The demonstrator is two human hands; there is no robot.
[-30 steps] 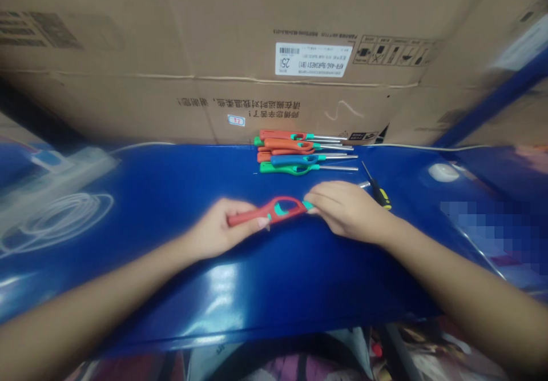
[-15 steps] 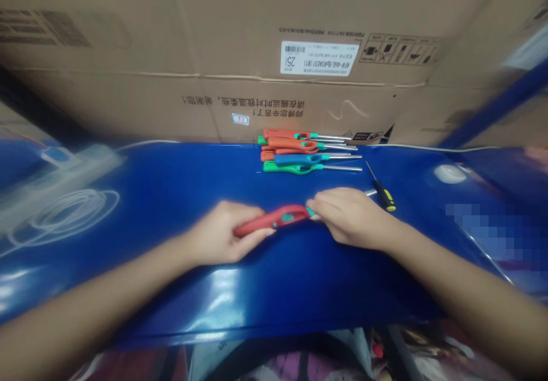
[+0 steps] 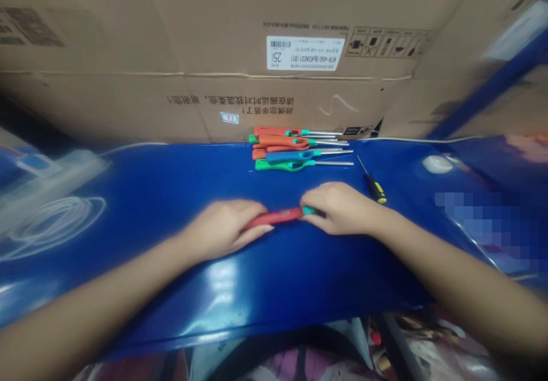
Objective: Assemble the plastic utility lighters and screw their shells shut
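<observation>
A red long-nosed lighter (image 3: 279, 216) with a teal trigger lies across the middle of the blue table (image 3: 171, 198), seen edge-on. My left hand (image 3: 222, 229) is closed round its handle end. My right hand (image 3: 338, 207) is closed on the teal front part, hiding the metal nozzle. Behind them a stack of several lighters (image 3: 295, 148), red, orange, blue and green, lies with metal nozzles pointing right.
A black and yellow screwdriver (image 3: 373, 185) lies just right of my right hand. A coil of white cable (image 3: 51, 224) and a white power strip (image 3: 55, 172) sit at the left. A small white round object (image 3: 435, 164) is at right. Large cardboard boxes (image 3: 257, 55) wall off the back.
The red lighter has rolled from lying flat with its handle loop showing to edge-on, both hands staying on it. The view shifted slightly.
</observation>
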